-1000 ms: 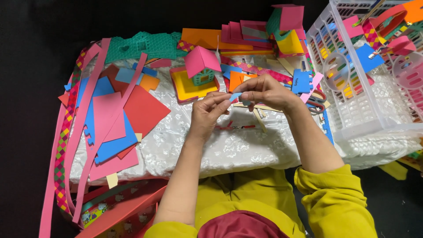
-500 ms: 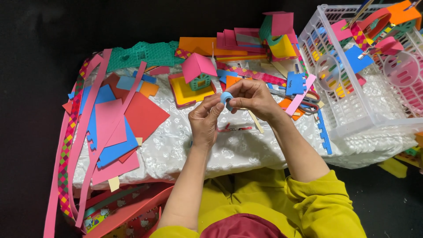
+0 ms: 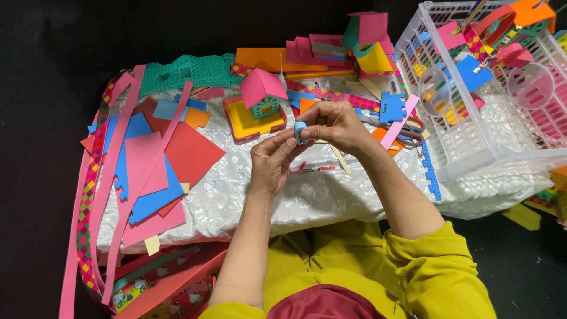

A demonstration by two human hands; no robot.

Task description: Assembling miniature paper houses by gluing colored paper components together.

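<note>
Both hands meet above the middle of a small table draped in a white embossed cloth [image 3: 331, 195]. My left hand [image 3: 270, 159] and my right hand [image 3: 333, 123] pinch a small light-blue foam strip [image 3: 300, 131] rolled into a little loop between their fingertips. Just behind the hands stands a small foam house [image 3: 258, 103] with a pink roof, green walls and a yellow base. A thin pen-like stick [image 3: 313, 169] lies on the cloth under the hands.
Pink, blue and red foam sheets [image 3: 147, 171] and long pink strips [image 3: 88, 195] cover the left side. Scissors [image 3: 401, 127] lie to the right. A white plastic basket [image 3: 490, 88] of foam pieces stands at the right. Foam stacks [image 3: 319, 56] sit at the back.
The hands have stayed together over the table while the blue strip got curled into a loop between the fingertips. The camera has shifted slightly.
</note>
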